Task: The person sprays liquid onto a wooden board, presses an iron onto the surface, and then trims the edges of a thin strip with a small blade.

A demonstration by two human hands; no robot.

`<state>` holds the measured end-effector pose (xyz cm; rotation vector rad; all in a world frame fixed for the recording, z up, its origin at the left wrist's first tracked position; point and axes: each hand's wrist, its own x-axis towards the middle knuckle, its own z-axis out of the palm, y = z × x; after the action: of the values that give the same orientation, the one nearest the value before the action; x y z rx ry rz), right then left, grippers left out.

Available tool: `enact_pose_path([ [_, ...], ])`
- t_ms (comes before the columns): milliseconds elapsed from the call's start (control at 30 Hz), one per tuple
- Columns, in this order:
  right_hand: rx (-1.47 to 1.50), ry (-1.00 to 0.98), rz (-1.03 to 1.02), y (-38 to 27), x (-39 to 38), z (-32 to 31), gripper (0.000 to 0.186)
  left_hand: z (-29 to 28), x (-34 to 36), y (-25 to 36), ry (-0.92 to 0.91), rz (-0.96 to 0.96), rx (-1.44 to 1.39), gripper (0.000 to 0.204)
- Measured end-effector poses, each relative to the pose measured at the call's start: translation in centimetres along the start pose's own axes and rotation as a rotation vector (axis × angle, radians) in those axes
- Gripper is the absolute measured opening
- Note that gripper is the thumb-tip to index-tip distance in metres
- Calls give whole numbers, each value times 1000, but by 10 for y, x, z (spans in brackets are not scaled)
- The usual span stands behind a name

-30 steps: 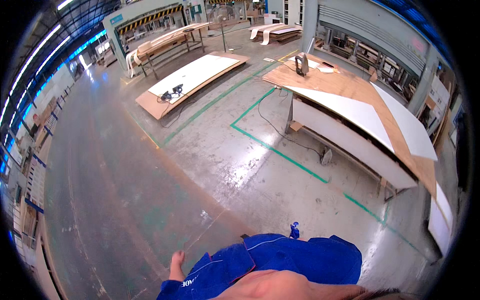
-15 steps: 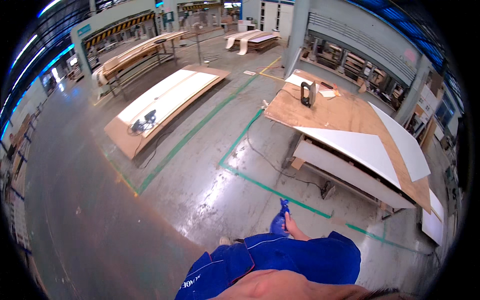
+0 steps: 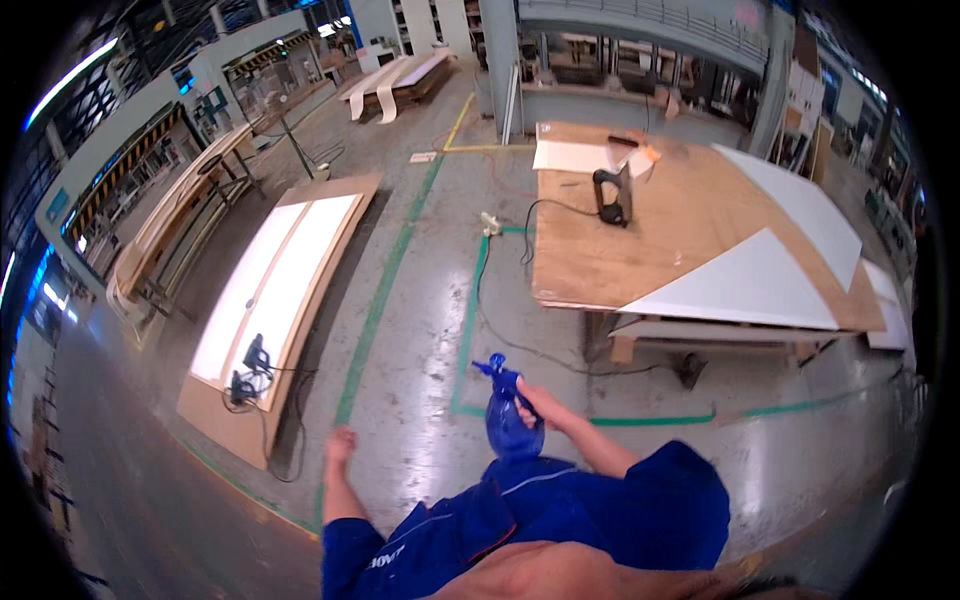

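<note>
The right hand (image 3: 540, 402) grips a smooth, round-bellied blue plastic bottle (image 3: 510, 430), long axis near upright, nozzle (image 3: 482, 367) pointing leftward; whether the left hand (image 3: 341, 443) is open cannot be told. Ahead of the right hand, a cord (image 3: 610, 373) curves across the floor (image 3: 425, 330) before a wooden table (image 3: 590, 265).

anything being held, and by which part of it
The right grip holds a blue spray bottle by its upper part, below the spray head; left grip, nothing visible.

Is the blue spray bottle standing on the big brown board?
No, the blue spray bottle is in the right grip, apart from the big brown board.
</note>
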<state>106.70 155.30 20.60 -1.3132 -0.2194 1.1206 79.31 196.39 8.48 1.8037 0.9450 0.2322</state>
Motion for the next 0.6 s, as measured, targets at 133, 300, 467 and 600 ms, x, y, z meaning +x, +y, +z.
enact_pose_path([
  [133,72,-46,-12,-65,79,37,55,7,-12,-156,-602,-267,338,33],
  [300,257,135,-56,-175,166,26,58,1,-2,-144,-510,-577,439,34],
  [467,437,295,-110,-247,252,5,58,-48,122,-130,-356,-636,429,35],
  [600,548,610,-298,-289,299,-23,58,-100,264,-94,-294,-588,512,36],
])
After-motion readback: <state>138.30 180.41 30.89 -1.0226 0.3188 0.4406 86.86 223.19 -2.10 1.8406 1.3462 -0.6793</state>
